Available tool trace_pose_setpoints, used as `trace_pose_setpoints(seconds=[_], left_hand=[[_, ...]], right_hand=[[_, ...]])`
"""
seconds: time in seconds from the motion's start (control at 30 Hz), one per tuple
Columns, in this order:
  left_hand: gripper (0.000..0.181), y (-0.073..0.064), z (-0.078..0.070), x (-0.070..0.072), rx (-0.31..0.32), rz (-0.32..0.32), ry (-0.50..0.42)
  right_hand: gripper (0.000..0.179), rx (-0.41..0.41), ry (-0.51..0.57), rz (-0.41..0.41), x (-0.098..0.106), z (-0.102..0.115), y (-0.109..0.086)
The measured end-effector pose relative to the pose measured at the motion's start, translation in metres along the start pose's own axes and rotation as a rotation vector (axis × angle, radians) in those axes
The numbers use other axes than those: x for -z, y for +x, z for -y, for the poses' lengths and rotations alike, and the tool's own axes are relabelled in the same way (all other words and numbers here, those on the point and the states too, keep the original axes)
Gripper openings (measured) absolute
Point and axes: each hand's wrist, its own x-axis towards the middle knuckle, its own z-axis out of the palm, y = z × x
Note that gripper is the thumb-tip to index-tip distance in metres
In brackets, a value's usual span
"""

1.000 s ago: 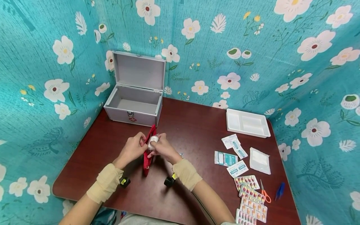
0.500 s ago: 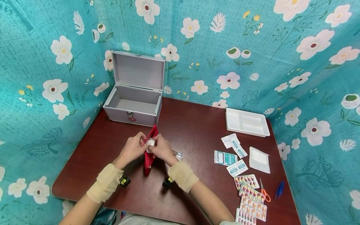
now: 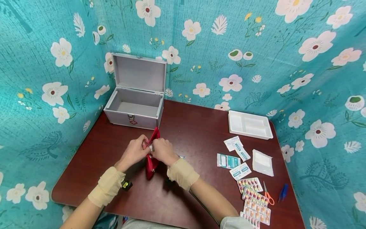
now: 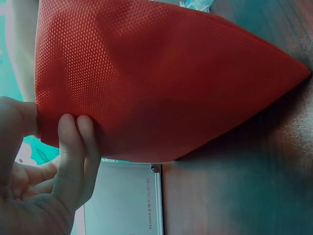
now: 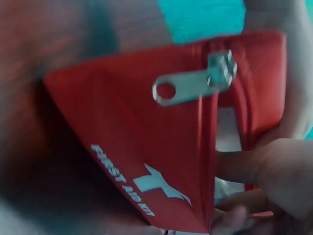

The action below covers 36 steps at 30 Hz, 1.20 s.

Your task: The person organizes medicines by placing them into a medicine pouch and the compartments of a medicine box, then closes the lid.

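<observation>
A red first aid pouch (image 3: 151, 167) stands upright on the table, its zipped mouth open. My left hand (image 3: 133, 152) pinches the mouth's edge; in the left wrist view, fingers (image 4: 73, 147) press on the red fabric (image 4: 146, 83). My right hand (image 3: 164, 151) reaches into the mouth with a white roll, mostly hidden by hand and pouch. The right wrist view has right-hand fingers (image 5: 244, 164) inside the opening, with white material (image 5: 228, 127) behind them and a metal zipper pull (image 5: 188, 88) hanging at the end.
An open grey metal box (image 3: 134, 108) stands at the back left. At the right are a white divided tray (image 3: 251, 136), several paper packets (image 3: 240, 171), a white pad (image 3: 262, 163), pill blister packs (image 3: 257, 211), orange-handled scissors (image 3: 268, 197) and blue tweezers (image 3: 283, 192).
My right hand has moved the white roll down into the pouch's mouth and turned over, knuckles upward. The roll, plainly visible before, is now mostly covered. The left hand keeps its place.
</observation>
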Motion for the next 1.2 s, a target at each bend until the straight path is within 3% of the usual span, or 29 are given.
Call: trace_pose_setpoints(seconds=[0.23, 0.5, 0.6, 0.7, 0.8, 0.9, 1.03, 1.2], left_hand=[[0.017, 0.001, -0.002, -0.001, -0.018, -0.015, 0.015], [0.017, -0.003, -0.001, -0.005, -0.013, 0.000, 0.019], [0.018, -0.004, 0.000, -0.006, -0.003, -0.003, 0.018], [0.018, -0.006, 0.002, -0.007, 0.000, -0.012, 0.027], [0.018, -0.006, 0.002, -0.005, -0.014, -0.029, 0.048], [0.018, -0.004, 0.002, -0.003, -0.020, -0.037, 0.058], [0.018, -0.001, 0.000, 0.000, -0.011, -0.025, 0.056], [0.018, 0.003, -0.003, 0.003, -0.011, -0.014, 0.057]], right_hand=[[0.017, -0.020, -0.289, 0.015, -0.015, 0.003, 0.010], [0.016, -0.077, -0.347, -0.005, -0.040, 0.003, 0.013], [0.015, -0.014, -0.283, -0.032, -0.040, -0.002, 0.011], [0.023, 0.119, -0.156, -0.034, -0.033, -0.015, 0.008], [0.027, 0.288, 0.022, -0.041, -0.019, -0.035, 0.004], [0.026, 0.377, 0.200, -0.081, -0.004, -0.058, -0.003], [0.026, 0.337, 0.357, -0.107, 0.008, -0.089, -0.016], [0.027, 0.270, 0.351, -0.058, 0.002, -0.124, -0.028]])
